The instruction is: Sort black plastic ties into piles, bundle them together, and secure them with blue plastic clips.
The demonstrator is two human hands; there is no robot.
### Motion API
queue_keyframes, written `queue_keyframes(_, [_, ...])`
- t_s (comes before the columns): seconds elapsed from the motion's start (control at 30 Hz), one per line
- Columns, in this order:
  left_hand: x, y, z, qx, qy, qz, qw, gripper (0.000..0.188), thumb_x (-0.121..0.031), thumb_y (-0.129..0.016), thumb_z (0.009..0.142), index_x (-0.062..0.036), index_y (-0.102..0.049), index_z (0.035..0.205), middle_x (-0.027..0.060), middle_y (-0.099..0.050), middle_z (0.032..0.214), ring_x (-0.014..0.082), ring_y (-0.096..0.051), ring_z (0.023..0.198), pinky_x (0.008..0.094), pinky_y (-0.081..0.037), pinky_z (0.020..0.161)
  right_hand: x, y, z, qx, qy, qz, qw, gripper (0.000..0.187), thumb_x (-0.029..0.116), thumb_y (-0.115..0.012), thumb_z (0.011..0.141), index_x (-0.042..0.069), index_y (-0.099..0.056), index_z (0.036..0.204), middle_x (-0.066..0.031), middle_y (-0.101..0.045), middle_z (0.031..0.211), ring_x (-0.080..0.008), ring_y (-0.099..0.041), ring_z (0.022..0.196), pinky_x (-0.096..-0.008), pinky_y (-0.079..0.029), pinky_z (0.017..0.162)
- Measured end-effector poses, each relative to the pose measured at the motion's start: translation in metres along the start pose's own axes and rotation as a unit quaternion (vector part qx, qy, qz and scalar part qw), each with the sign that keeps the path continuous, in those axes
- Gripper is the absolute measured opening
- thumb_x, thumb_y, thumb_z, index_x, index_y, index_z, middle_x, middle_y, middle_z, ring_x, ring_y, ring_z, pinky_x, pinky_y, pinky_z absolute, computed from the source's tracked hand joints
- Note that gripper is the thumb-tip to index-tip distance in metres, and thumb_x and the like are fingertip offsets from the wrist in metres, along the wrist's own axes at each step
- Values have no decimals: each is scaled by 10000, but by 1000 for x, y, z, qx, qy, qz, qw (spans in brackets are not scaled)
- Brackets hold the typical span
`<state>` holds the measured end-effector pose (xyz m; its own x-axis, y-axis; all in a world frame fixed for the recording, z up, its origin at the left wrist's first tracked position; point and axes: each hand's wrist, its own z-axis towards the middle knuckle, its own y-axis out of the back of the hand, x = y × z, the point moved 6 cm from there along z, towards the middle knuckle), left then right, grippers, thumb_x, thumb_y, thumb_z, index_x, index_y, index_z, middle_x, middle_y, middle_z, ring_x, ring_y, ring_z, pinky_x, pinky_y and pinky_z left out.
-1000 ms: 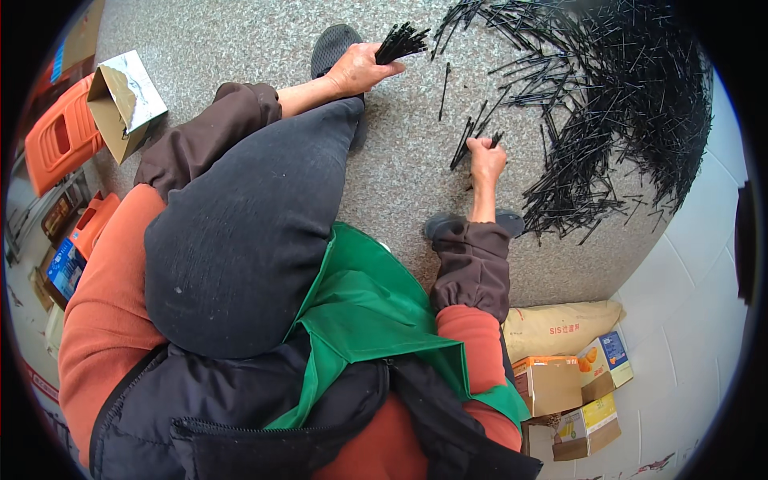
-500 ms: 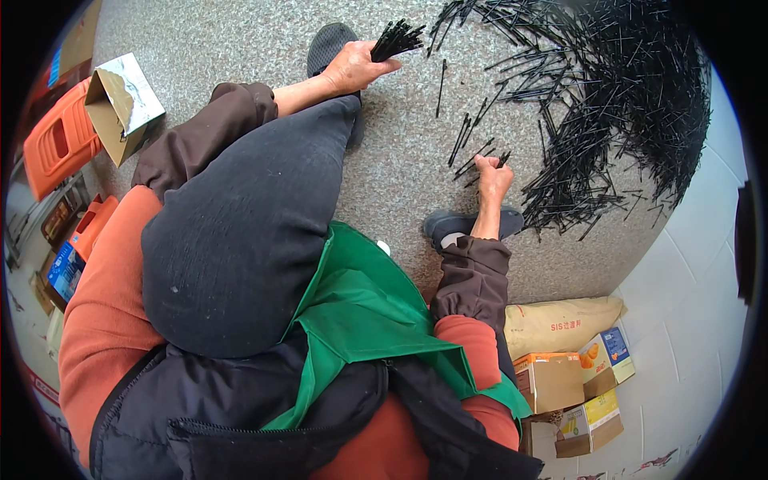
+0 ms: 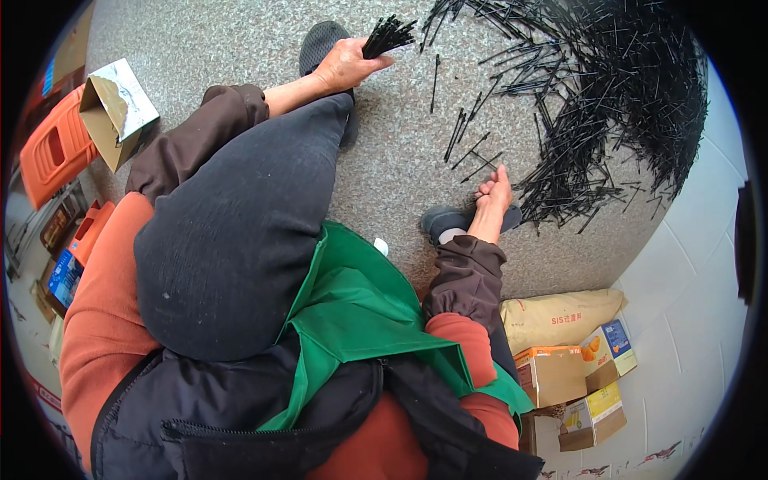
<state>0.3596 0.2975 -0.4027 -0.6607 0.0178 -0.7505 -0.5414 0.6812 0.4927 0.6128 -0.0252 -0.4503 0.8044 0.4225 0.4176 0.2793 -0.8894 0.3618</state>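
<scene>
At the upper middle, my left hand [image 3: 344, 66] is closed round a bundle of thin black sticks [image 3: 389, 37], their ends fanning out past the fingers. My right hand [image 3: 494, 192] is low over the floor, above my right shoe. Its fingers are curled with the index finger reaching forward, and dark stick ends show beside the curled fingers; how many it holds is hidden. Several loose black sticks [image 3: 478, 150] lie just beyond the right fingertips. A large heap of the same sticks [image 3: 632, 88] spreads over the floor at the far right.
An open cardboard box [image 3: 120, 112] rests against an orange plastic stool [image 3: 56, 148] at left. Near the right wall are a tan sack [image 3: 560, 320] and several cut-open cartons [image 3: 552, 376]. A green apron [image 3: 360, 312] covers my lap. A small white scrap [image 3: 381, 246] lies on the floor.
My right hand has drawn back slightly toward me and turned, its index finger now stretched out. Fewer sticks lie in front of it. The left hand keeps its bundle.
</scene>
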Motion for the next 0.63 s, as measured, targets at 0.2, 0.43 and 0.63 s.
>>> queue_keyframes(0.2, [3,2,1,-34,-47,23,998,391,-395,-624,774,-7,-582,757,88,-543,526,170,-556,474,315,-446,510,43,-23,-40,-54,469,-421,775,205,91,-598,697,56,-557,895,-123,-594,658,-308,-579,611,-420,-463,598])
queue_keyframes(0.43, [0,-1,2,-30,-41,7,999,394,-396,-627,772,-5,-579,752,87,-538,522,168,-547,453,315,-444,496,30,-38,-40,29,487,-676,552,255,149,-592,717,113,-560,967,-194,-609,720,-389,-590,709,-492,-450,616])
queue_keyframes(0.63, [0,1,1,-33,-62,15,997,406,-403,-639,761,-2,-579,773,89,-548,527,182,-564,468,321,-452,507,36,-45,-35,84,456,-718,519,371,264,-649,670,55,-530,953,-200,-621,756,-383,-601,716,-485,-468,638])
